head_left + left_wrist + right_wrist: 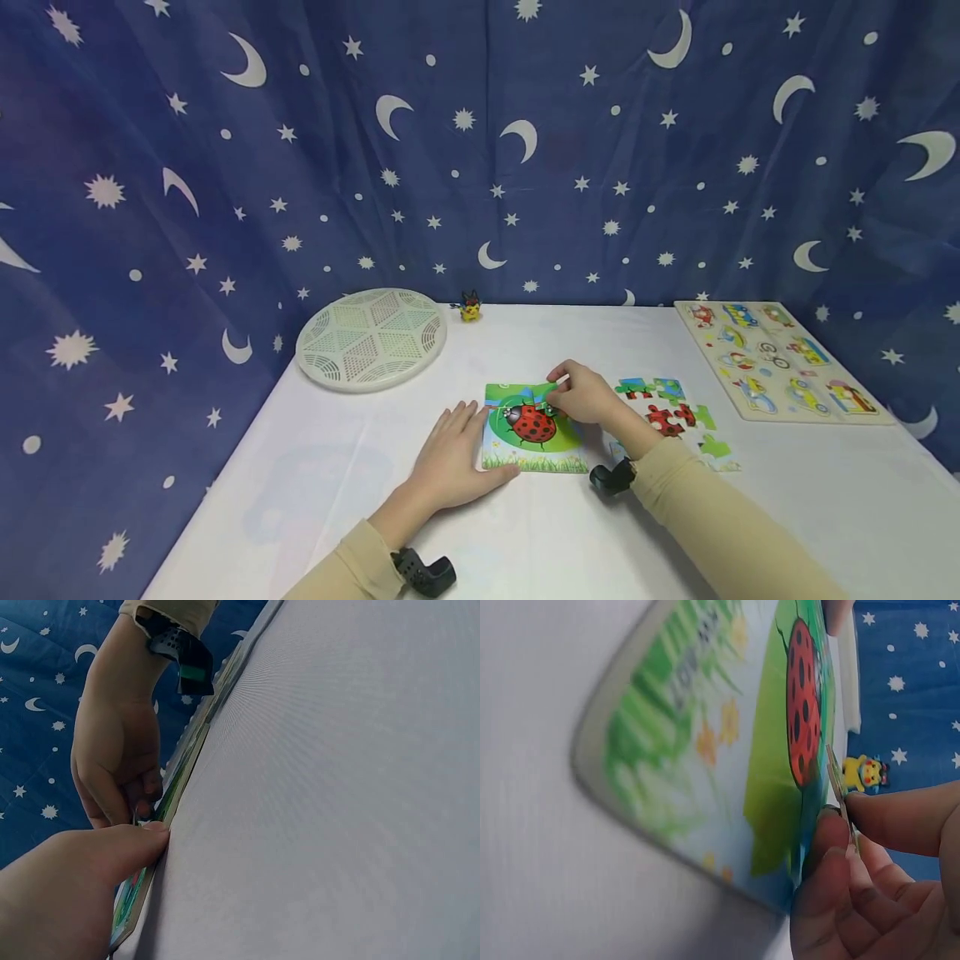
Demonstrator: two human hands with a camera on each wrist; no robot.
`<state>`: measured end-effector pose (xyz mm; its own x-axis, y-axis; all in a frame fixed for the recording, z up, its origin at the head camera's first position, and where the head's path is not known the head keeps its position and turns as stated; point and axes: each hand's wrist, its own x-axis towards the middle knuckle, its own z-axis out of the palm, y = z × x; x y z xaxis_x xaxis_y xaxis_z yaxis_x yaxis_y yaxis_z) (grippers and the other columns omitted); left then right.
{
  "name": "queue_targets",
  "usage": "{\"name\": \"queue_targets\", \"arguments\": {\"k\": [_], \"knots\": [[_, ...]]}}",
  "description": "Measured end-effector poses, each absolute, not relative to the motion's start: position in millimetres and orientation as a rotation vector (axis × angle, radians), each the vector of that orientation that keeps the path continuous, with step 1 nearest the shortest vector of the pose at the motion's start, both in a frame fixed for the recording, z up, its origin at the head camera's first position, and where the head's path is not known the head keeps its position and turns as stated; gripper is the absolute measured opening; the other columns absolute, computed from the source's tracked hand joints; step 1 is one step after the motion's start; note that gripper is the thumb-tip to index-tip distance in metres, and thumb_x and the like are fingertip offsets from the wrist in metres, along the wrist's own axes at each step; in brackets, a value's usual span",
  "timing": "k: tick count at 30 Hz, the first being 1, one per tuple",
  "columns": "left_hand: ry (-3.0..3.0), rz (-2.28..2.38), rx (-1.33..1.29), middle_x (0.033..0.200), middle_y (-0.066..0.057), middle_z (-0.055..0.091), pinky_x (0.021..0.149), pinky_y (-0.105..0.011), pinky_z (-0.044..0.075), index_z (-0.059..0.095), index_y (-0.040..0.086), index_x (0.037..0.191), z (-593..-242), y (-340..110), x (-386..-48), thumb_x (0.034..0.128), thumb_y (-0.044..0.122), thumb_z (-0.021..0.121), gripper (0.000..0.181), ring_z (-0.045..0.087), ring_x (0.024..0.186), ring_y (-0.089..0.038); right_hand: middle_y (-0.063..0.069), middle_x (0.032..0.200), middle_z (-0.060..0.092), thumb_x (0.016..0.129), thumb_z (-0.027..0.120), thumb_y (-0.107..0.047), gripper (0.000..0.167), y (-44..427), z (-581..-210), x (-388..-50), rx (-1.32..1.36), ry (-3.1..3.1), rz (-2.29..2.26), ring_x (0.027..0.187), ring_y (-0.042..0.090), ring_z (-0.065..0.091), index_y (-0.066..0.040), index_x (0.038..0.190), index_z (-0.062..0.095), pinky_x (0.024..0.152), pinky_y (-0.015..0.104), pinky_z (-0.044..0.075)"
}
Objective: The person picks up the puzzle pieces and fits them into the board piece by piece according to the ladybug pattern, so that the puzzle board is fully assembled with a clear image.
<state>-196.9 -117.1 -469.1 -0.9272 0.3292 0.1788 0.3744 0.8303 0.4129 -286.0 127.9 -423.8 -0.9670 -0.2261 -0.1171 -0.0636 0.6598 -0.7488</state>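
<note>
A: What did the fingers (907,817) of the right hand (588,398) do?
B: They were closed together and pinched one thin puzzle piece (835,772), tilted, at the far right part of the ladybird puzzle (536,463). Whether the piece touched the puzzle, I could not tell.
A: And the left hand (453,458)?
B: It was spread, with nothing gripped. Its thumb touched the near edge of the puzzle, and its forefinger lay just beside the left edge.
A: Where was this puzzle?
B: It lay flat on the white bench (360,500), between the left and right edges, well apart from the far edge.
A: What was around?
B: Loose pieces (663,421), red, green and blue, lay to its right, near the right forearm. Farther, toward the far right corner, there was a board with vehicle pictures (780,362). At the far left corner was a round patterned board (372,340). A small yellow figure (469,308) stood at the far edge, before a blue curtain (480,167) with moons and stars.
</note>
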Motion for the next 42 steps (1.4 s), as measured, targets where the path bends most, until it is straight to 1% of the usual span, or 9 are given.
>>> {"name": "queue_targets", "arguments": {"k": [5,9,13,18,21,26,31,38,42], "knots": [[-2.902,-0.692,-0.563,0.159,-0.02,0.038,0.125,-0.048,0.016,0.042,0.005,0.156,-468.7,-117.4,-197.2,0.0839,0.074,0.064,0.102,0.028,0.151,-0.035,0.008,0.095,0.061,0.094,0.071,-0.013,0.032,117.5,-427.6,-285.5,-0.233,2.701,-1.163,0.078,0.021,0.059,-0.004,0.122,0.06,0.064,0.032,0.051],[-2.896,-0.691,-0.569,0.159,-0.02,0.038,0.125,-0.048,0.018,0.043,0.004,0.155,-467.6,-117.4,-196.7,0.0841,0.073,0.065,0.101,0.029,0.151,-0.036,0.007,0.094,0.063,0.094,0.072,-0.017,0.032,108.7,-430.4,-285.4,-0.257,2.731,-1.132,0.081,0.021,0.059,-0.005,0.122,0.061,0.066,0.032,0.052],[-2.9,-0.695,-0.565,0.159,-0.02,0.038,0.125,-0.049,0.018,0.043,0.004,0.155,-467.8,-117.7,-196.1,0.0845,0.072,0.065,0.101,0.028,0.151,-0.036,0.004,0.089,0.064,0.094,0.074,-0.021,0.033,100.4,-431.8,-283.9,-0.322,2.79,-1.091,0.078,0.019,0.06,-0.006,0.121,0.064,0.066,0.033,0.054],[-2.896,-0.685,-0.571,0.159,-0.02,0.038,0.124,-0.048,0.019,0.043,0.003,0.155,-469.2,-117.6,-197.2,0.0845,0.073,0.064,0.101,0.029,0.151,-0.036,0.001,0.083,0.064,0.093,0.076,-0.025,0.032,93.4,-432.2,-282.6,-0.385,2.85,-1.016,0.073,0.018,0.059,-0.008,0.119,0.067,0.063,0.032,0.053],[-2.897,-0.682,-0.565,0.159,-0.019,0.038,0.125,-0.047,0.018,0.043,0.004,0.155,-469.6,-117.6,-197.6,0.0842,0.074,0.064,0.102,0.029,0.151,-0.035,0.001,0.083,0.064,0.093,0.076,-0.025,0.031,90.5,-432.5,-283.6,-0.403,2.855,-0.988,0.071,0.018,0.059,-0.008,0.117,0.067,0.062,0.032,0.053],[-2.906,-0.677,-0.556,0.16,-0.018,0.038,0.125,-0.045,0.016,0.043,0.006,0.156,-469.1,-117.5,-197.1,0.084,0.075,0.063,0.101,0.027,0.151,-0.034,0.002,0.085,0.062,0.091,0.077,-0.027,0.033,85.7,-433.1,-286.1,-0.384,2.85,-0.957,0.073,0.018,0.058,-0.007,0.115,0.065,0.065,0.033,0.054],[-2.906,-0.682,-0.564,0.16,-0.019,0.038,0.125,-0.046,0.017,0.043,0.005,0.155,-468.5,-117.8,-195.9,0.0841,0.074,0.064,0.102,0.028,0.151,-0.035,0.003,0.086,0.062,0.09,0.079,-0.031,0.038,81.9,-433.9,-285.5,-0.356,2.854,-0.94,0.074,0.018,0.059,-0.007,0.114,0.064,0.067,0.035,0.054],[-2.915,-0.674,-0.559,0.161,-0.018,0.037,0.125,-0.046,0.015,0.041,0.006,0.157,-469.5,-118.4,-196.3,0.085,0.075,0.061,0.102,0.026,0.152,-0.033,0.003,0.082,0.06,0.089,0.081,-0.04,0.045,82.9,-436.2,-288.0,-0.358,2.871,-0.907,0.07,0.018,0.058,-0.007,0.113,0.061,0.063,0.033,0.05],[-2.922,-0.669,-0.558,0.161,-0.018,0.036,0.125,-0.046,0.015,0.041,0.006,0.157,-469.3,-118.4,-197.1,0.0851,0.076,0.06,0.102,0.026,0.152,-0.033,0.003,0.08,0.06,0.088,0.08,-0.044,0.05,83.2,-437.0,-288.9,-0.349,2.877,-0.885,0.071,0.019,0.058,-0.007,0.114,0.06,0.063,0.033,0.05]]}}
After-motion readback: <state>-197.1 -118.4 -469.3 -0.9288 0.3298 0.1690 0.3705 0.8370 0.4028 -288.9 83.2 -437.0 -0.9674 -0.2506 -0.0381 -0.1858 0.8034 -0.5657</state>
